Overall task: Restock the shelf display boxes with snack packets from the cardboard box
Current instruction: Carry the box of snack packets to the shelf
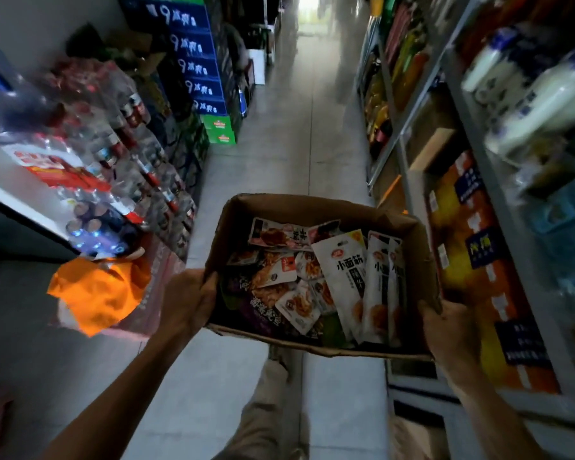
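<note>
Cardboard box (316,207) is riding between left hand (188,298) and right hand (445,330), each gripping a near corner. Snack packets (312,280) are filling it; restocking is looking unstarted.

Right shelf bottles (541,94) motion-blurred, labels unreadable; left bottle packs (90,137) blurred; lower snack packets (279,293) buried; both forearms cut by frame bottom
</note>
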Demonstrator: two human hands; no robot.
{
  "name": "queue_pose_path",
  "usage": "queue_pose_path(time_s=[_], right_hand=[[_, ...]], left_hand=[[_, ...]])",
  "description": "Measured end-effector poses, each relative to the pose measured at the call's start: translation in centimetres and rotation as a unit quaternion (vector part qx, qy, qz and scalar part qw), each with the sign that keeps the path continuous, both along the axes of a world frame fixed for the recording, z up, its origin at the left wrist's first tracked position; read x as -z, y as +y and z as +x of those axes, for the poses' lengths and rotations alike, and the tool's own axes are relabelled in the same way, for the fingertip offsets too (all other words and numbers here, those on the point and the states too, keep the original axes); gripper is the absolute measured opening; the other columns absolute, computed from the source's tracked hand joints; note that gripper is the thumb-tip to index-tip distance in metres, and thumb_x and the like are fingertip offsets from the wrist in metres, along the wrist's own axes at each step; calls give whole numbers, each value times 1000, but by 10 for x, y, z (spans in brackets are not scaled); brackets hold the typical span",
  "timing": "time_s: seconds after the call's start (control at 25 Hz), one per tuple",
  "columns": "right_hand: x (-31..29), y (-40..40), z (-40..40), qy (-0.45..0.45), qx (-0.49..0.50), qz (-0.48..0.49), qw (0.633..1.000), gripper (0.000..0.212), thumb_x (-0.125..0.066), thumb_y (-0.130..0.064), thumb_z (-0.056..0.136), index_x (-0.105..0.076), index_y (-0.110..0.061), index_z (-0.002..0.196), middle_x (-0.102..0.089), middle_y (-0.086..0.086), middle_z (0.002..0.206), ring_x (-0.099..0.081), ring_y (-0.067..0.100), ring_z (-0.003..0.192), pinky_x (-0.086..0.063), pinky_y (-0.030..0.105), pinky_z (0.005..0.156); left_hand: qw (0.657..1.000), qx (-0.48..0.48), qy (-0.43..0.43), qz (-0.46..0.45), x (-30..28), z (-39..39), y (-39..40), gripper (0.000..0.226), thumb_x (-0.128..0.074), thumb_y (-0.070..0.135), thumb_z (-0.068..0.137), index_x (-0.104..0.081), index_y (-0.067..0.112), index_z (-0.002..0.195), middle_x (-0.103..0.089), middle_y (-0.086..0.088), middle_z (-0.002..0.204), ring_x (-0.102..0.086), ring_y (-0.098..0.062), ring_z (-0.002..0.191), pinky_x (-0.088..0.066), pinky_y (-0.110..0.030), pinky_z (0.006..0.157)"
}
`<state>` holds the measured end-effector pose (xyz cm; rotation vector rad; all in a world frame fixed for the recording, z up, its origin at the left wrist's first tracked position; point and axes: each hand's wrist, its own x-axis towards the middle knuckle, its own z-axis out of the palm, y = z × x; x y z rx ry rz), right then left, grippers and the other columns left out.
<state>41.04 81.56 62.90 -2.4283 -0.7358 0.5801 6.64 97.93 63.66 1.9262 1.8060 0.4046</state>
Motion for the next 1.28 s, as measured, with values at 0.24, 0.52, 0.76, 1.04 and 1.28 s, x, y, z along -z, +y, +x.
queue_pose_path(time_s=[0.24, 0.52, 0.76, 1.04, 1.28], right_hand=[[-3, 191, 88, 8, 25, -1, 1000, 25, -60, -19, 96, -68, -2, 79, -62, 11, 68, -61, 28, 64, -44, 29, 53], [-20, 397, 185, 16, 39, 12, 999, 28, -61, -18, 96, -60, -9, 70, -48, 1, 59, -52, 23, 59, -38, 27, 54], [-3, 616, 305, 24, 22, 16, 999, 27, -61, -19, 96, -67, 2, 78, -60, 12, 71, -56, 27, 66, -37, 27, 55], [-23, 864, 404, 36, 26, 22, 999, 29, -67, -18, 91, -66, -9, 63, -63, 14, 63, -64, 34, 65, -49, 38, 62], [-13, 1081, 446, 48, 39, 48, 997, 33, -64, -12, 92, -61, -15, 60, -57, 8, 57, -59, 27, 57, -46, 34, 56]], left_hand=[[1000, 13, -11, -6, 7, 89, 194, 43, -53, 23, 99, -58, 6, 60, -43, 0, 49, -48, -21, 47, -26, -28, 46], [1000, 14, -6, -20, -16, 197, 416, 47, -57, 20, 97, -44, 13, 52, -47, -8, 49, -48, -29, 48, -25, -31, 46], [1000, -1, -10, -28, -12, 311, 627, 50, -56, 22, 98, -45, 12, 50, -53, -16, 54, -53, -32, 52, -29, -32, 49], [999, -35, -25, -23, -26, 396, 849, 39, -58, 19, 97, -62, -2, 64, -57, -19, 62, -56, -33, 59, -30, -33, 54], [999, -28, -8, -24, -6, 445, 1076, 39, -57, 24, 96, -67, -4, 72, -65, -25, 72, -62, -39, 69, -37, -37, 60]])
